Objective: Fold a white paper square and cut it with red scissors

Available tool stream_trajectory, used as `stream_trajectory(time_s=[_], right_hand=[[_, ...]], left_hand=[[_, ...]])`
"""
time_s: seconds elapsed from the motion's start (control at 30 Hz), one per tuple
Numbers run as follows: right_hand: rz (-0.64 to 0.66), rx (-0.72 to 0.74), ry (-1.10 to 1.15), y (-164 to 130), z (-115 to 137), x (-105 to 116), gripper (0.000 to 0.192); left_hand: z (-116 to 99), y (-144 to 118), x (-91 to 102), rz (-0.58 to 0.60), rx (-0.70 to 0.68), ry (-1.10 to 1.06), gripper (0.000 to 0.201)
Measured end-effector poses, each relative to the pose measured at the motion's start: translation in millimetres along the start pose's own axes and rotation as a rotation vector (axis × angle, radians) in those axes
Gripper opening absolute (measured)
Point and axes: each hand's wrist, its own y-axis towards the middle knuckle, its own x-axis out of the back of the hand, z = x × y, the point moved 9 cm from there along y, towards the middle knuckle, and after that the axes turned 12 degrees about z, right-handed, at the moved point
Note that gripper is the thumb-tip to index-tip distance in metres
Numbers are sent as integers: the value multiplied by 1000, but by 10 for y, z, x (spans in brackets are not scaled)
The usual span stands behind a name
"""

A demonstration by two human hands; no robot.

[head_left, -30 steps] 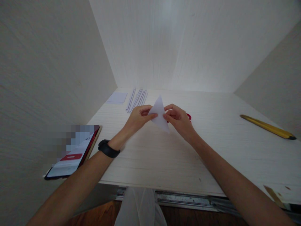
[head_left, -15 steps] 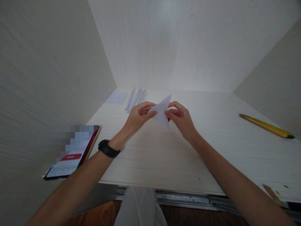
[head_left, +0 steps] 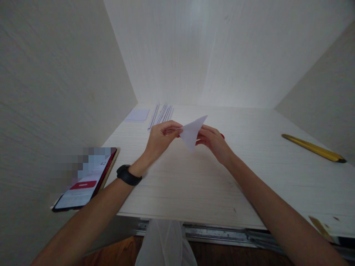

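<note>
Both hands pinch one folded triangle of white paper (head_left: pixel 192 132), held above the desk (head_left: pixel 194 184) rather than resting on it. Left hand (head_left: pixel 159 138) grips its left corner with thumb and fingertips closed; right hand (head_left: pixel 212 140) closes on the right edge from behind, so the fold stays flat and taut between them. Nearest, a phone (head_left: pixel 83 183) leans at the left desk edge by the side wall, screen up, readable at a glance. A black band (head_left: pixel 128 175) sits on the left wrist. Something red (head_left: pixel 222 136) peeks out behind the right hand; unclear what. A yellow ruler (head_left: pixel 313 148) lies well apart to the right. Farthest, paper strips (head_left: pixel 161 115) and a small paper square (head_left: pixel 138 115) lie near the back wall, out of the way.
</note>
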Motion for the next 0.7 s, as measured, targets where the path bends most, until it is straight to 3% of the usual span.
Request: stream_trajectory(time_s=[0.2, 0.43, 0.6, 0.7], right_hand=[[42, -103, 106, 11, -115, -25, 34], [195, -207, -35, -58, -96, -214, 30], [138, -125, -42, -36, -67, -138, 14], [102, -95, -20, -30, -52, -102, 16]], left_hand=[[-47, -12, -50, 36, 17, 79, 9], [-53, -8, -127, 122, 7, 156, 8], [29, 10, -92, 113, 46, 39, 23], [54, 12, -74, 99, 60, 8, 24]])
